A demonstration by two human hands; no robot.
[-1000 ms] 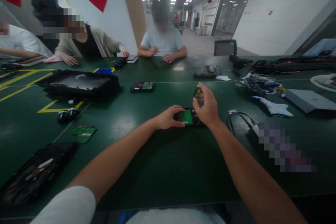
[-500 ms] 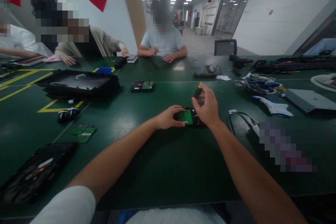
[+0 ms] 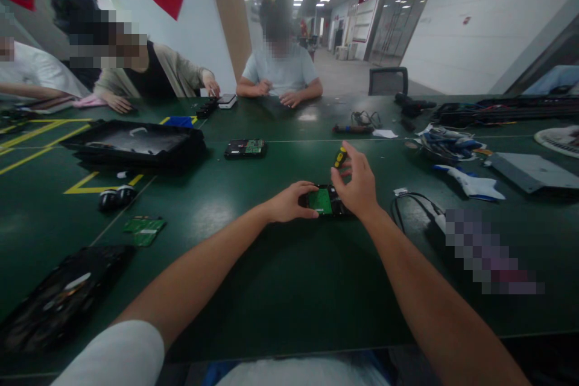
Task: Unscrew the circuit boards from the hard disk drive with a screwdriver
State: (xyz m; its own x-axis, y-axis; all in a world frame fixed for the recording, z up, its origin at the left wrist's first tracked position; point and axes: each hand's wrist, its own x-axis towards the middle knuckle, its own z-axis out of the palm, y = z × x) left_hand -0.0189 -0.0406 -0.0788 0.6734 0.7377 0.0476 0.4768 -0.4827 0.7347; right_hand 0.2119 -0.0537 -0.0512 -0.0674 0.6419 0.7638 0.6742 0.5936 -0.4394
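Left hand point(image 3: 292, 202) and right hand point(image 3: 357, 184) work at the center of the frame: the left grips the near and far edges of a drive point(image 3: 333, 206), while the right has thumb and fingers around a screwdriver point(image 3: 340, 158). The drive lies on the table point(image 3: 271, 289), its long axis running left to right; the screwdriver stands tilted over it, handle end toward the top of the frame and leaning a little right (shaft and tip are hidden by the hand). Half a second ago the handle showed mostly its dark side; now yellow patches face the camera, so it has rolled, while the drive and left hand have kept their places. The drive is black, with a green board point(image 3: 319, 201) on its left part and a small white mark farther right; its right end is covered. Beyond, at upper center, lies another drive point(image 3: 245, 149); left of center are green scraps point(image 3: 145, 230) and a black tray point(image 3: 136, 142); a metal box point(image 3: 534, 172) sits at far right.
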